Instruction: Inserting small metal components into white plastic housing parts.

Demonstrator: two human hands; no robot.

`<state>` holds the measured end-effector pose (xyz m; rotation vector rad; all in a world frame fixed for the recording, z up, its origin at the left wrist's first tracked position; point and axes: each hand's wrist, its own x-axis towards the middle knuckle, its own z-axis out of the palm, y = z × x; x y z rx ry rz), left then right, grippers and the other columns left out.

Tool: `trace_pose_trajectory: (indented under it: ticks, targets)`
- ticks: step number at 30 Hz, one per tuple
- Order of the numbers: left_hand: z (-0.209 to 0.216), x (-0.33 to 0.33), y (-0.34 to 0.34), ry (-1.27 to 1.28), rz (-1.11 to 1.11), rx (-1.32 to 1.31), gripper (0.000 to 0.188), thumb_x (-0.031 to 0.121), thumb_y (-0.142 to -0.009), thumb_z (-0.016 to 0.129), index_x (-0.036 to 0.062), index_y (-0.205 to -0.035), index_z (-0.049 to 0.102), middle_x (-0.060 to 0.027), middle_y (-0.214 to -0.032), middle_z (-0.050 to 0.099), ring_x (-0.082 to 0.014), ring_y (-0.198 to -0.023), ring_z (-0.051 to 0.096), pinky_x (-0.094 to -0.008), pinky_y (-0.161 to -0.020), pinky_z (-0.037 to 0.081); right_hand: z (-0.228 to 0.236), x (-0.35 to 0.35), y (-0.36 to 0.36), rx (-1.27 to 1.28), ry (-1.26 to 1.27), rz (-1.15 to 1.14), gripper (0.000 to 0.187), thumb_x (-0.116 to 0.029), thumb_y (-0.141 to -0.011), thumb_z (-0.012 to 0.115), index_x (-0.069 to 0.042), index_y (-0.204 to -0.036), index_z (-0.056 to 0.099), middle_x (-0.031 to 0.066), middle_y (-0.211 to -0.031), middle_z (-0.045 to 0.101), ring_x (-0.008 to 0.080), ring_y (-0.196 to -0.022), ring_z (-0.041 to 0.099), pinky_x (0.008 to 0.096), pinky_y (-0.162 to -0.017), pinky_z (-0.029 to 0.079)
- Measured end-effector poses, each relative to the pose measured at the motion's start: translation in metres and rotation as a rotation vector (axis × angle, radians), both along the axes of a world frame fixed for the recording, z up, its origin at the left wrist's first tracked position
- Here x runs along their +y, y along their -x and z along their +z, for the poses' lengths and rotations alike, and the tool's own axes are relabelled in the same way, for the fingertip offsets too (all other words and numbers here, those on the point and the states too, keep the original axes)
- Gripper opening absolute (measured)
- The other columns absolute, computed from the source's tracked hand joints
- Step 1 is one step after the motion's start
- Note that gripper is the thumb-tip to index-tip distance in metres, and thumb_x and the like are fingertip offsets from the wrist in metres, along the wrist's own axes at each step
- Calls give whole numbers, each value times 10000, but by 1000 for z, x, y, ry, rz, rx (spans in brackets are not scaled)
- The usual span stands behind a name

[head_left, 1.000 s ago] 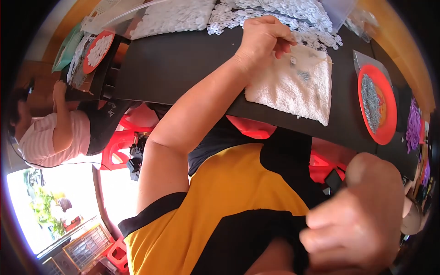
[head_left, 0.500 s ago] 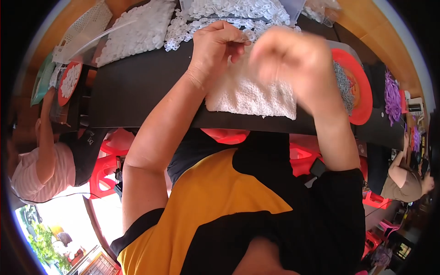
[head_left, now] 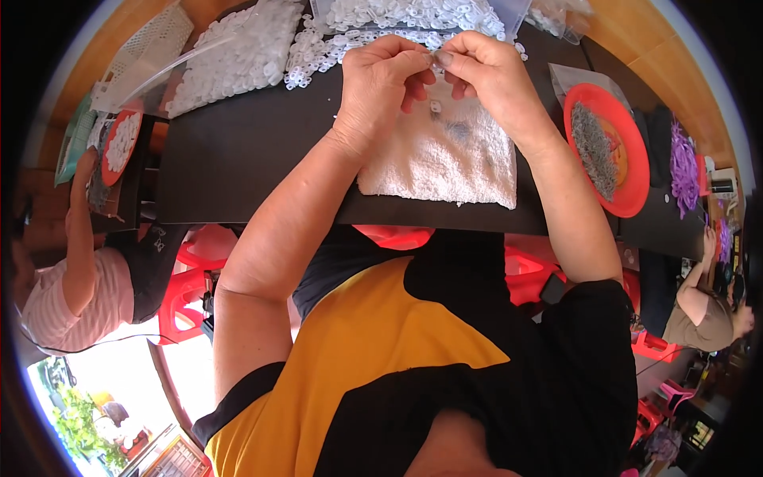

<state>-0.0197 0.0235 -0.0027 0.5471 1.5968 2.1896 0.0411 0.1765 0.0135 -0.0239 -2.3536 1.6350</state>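
Note:
My left hand (head_left: pixel 381 83) and my right hand (head_left: pixel 497 83) meet fingertip to fingertip above the far edge of a white towel (head_left: pixel 437 171). Both are closed in a pinch, and what they hold is too small and covered to name. Below the fingers, one small white plastic piece (head_left: pixel 435 106) shows over the towel, beside a small grey patch (head_left: pixel 458 127). Just beyond my hands spreads a heap of small white plastic pieces with holes (head_left: pixel 314 60). To the right, a red plate (head_left: pixel 633 195) carries a pile of thin grey metal pieces (head_left: pixel 592 151).
A clear bag of white pieces (head_left: pixel 234 60) lies at the far left, near a white perforated basket (head_left: pixel 151 48). A clear bin (head_left: pixel 515 16) of white pieces stands at the back. People sit at left (head_left: pixel 75 302) and right (head_left: pixel 699 318). Purple strips (head_left: pixel 683 167) lie far right.
My right hand, blurred and raised nearer before, has moved away from me to meet the left fingertips. The towel's middle and the red plate now show more fully. My left hand has barely moved.

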Motion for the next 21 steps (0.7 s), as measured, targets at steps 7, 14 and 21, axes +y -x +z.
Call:
trace_pose_trajectory:
  ticks: [7, 14, 21]
  targets:
    - [-1, -1, -6, 102, 31, 119, 118, 104, -842, 602, -7, -826, 638, -36, -656, 595, -87, -502, 498, -232, -443, 395, -1, 3, -8, -65, 221, 45, 177, -182, -889, 621, -10, -853, 643, 12, -677, 586, 81, -569, 549, 221, -509, 413]
    - [2, 1, -3, 90, 33, 12, 142, 128, -849, 605, -11, -858, 627, -50, -682, 593, -116, -496, 509, -247, -438, 387, -3, 25, -7, 24, 146, -24, 136, -142, -828, 696, -13, -850, 657, 2, -659, 604, 73, -562, 543, 214, -518, 399]
    - [1, -3, 1, 149, 37, 27, 123, 113, -848, 616, -7, -859, 642, -50, -683, 607, -107, -500, 520, -236, -439, 394, -19, 5, -7, 122, -738, -22, 105, -79, -844, 634, -3, -914, 650, 83, -800, 684, 146, -726, 652, 292, -649, 484]
